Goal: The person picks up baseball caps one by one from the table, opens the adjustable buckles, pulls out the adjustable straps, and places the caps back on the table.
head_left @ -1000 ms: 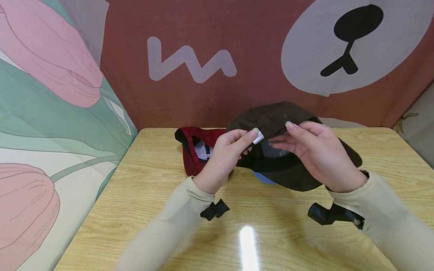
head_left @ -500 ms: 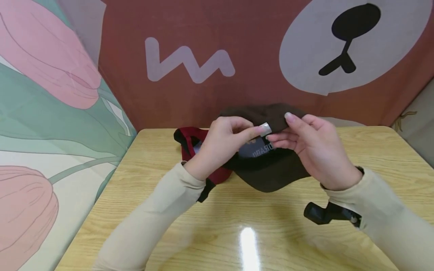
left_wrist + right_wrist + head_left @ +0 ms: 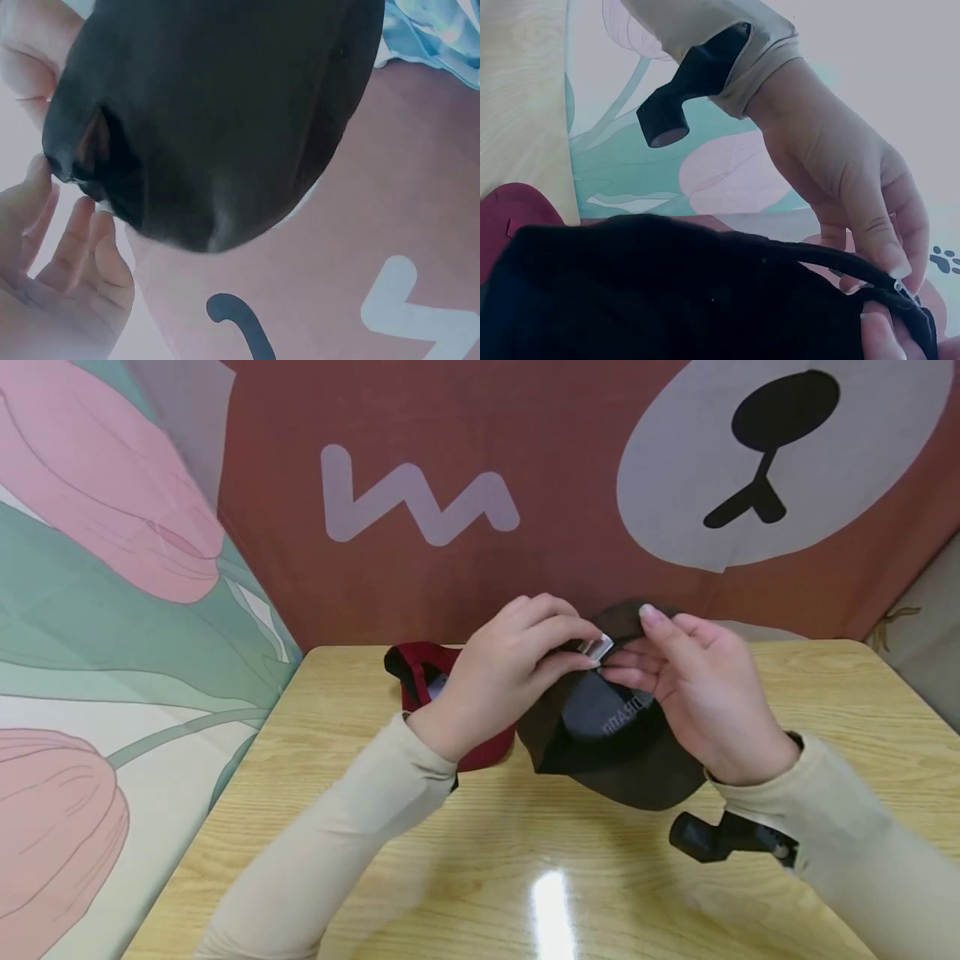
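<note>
A dark brown baseball cap (image 3: 645, 781) hangs between both hands above the table, its inside facing me and its brim downward. Thumb and forefinger of my left hand (image 3: 510, 672) pinch a small silvery piece (image 3: 597, 647) at the cap's back edge. My right hand (image 3: 708, 697) holds that edge just to the right, its thumb on the outer cloth. Seen from the left wrist, the crown (image 3: 225, 112) fills the upper middle, with the right hand (image 3: 67, 300) at its lower left. In the right wrist view, the cap looks nearly black (image 3: 652, 300).
A red cap (image 3: 420, 656) lies behind my left forearm, partly covered, on the wooden table (image 3: 337, 718). A printed cloth with a bear's face (image 3: 420, 585) stands behind the table. A black wrist camera (image 3: 731, 839) sits below the right wrist.
The cap has tilted and swung, showing more of its lining. The left hand has shifted up and right, carrying the silvery piece closer to the right hand. The right hand stays nearly in place.
</note>
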The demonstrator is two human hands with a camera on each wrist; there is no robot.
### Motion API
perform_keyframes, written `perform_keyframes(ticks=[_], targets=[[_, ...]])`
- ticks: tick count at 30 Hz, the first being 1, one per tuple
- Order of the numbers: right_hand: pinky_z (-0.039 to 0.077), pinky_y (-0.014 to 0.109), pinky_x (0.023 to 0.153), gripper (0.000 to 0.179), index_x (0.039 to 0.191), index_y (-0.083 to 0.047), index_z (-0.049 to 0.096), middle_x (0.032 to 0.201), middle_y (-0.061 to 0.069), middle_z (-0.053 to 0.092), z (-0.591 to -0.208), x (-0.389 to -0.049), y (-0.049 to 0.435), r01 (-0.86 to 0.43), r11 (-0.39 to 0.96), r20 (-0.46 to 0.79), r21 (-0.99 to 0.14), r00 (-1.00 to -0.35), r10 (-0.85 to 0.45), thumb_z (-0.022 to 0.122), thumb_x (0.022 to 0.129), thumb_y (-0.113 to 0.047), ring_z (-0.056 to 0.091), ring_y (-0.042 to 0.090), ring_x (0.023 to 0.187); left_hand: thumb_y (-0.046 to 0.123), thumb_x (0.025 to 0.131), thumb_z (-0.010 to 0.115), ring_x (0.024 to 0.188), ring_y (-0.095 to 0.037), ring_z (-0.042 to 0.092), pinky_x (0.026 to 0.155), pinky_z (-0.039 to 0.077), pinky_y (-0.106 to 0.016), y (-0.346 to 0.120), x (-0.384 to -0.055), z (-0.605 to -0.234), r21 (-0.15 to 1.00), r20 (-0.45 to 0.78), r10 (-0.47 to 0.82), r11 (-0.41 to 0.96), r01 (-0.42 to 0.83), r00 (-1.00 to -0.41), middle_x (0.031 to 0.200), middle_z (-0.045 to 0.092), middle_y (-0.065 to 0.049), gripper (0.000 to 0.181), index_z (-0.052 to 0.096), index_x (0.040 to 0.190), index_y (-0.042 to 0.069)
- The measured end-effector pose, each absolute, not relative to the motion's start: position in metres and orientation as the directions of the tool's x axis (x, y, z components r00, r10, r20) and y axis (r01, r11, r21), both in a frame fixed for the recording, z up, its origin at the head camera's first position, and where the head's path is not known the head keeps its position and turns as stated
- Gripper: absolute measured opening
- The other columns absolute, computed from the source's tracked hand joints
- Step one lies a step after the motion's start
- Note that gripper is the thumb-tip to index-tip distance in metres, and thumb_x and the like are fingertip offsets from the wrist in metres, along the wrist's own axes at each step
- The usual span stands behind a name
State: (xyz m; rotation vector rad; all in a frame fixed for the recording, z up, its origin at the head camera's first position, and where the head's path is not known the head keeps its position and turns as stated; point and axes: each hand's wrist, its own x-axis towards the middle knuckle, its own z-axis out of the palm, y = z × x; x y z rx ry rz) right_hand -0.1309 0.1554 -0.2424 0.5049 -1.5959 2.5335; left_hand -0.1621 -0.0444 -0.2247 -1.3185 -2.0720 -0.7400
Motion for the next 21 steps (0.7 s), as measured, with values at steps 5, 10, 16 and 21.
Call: perform_keyframes(ticks=[5, 10, 16, 21], targets=[[0.057, 0.036, 0.072, 0.024, 0.079, 0.002, 0.054, 0.088, 0.017, 0.072, -0.243, -0.131, 0.156, -0.228, -0.447, 0.305, -0.865, -0.947, -0.106, 0.057, 0.098, -0.012, 0.072, 0.025, 0.074, 0.019, 0.088, 0.071, 0.092, -0.018, 0.054, 0.085, 0.041, -0.021, -0.046, -0.166, -0.22, 0.089, 0.661, 0.674, 0.366, 0.927, -0.329, 0.103, 0.064, -0.005, 0.024, 0.067, 0.106, 0.004], [0.057, 0.037, 0.072, 0.028, 0.073, -0.001, 0.05, 0.084, 0.015, 0.072, -0.244, -0.13, 0.157, -0.194, -0.441, 0.275, -0.876, -0.953, -0.128, 0.057, 0.098, -0.012, 0.072, 0.024, 0.073, 0.02, 0.087, 0.073, 0.088, -0.017, 0.052, 0.079, 0.042, -0.021, -0.049, -0.166, -0.214, 0.08, 0.594, 0.731, 0.362, 0.929, -0.336, 0.101, 0.062, -0.001, 0.024, 0.066, 0.106, 0.007], [0.057, 0.038, 0.07, 0.02, 0.085, 0.003, 0.059, 0.082, 0.016, 0.071, -0.247, -0.13, 0.158, -0.159, -0.421, 0.254, -0.893, -0.951, -0.179, 0.056, 0.099, -0.012, 0.071, 0.023, 0.072, 0.023, 0.085, 0.075, 0.085, -0.015, 0.049, 0.074, 0.041, -0.02, -0.051, -0.163, -0.208, 0.087, 0.495, 0.789, 0.372, 0.924, -0.365, 0.098, 0.06, 0.002, 0.028, 0.064, 0.106, 0.008], [0.057, 0.038, 0.071, 0.027, 0.107, 0.003, 0.067, 0.093, 0.018, 0.071, -0.252, -0.13, 0.158, -0.11, -0.418, 0.237, -0.902, -0.934, -0.266, 0.049, 0.103, -0.015, 0.071, 0.026, 0.078, 0.03, 0.082, 0.075, 0.087, -0.013, 0.048, 0.074, 0.04, -0.02, -0.05, -0.16, -0.201, 0.113, 0.319, 0.842, 0.422, 0.9, -0.435, 0.095, 0.057, 0.003, 0.033, 0.061, 0.106, 0.011]])
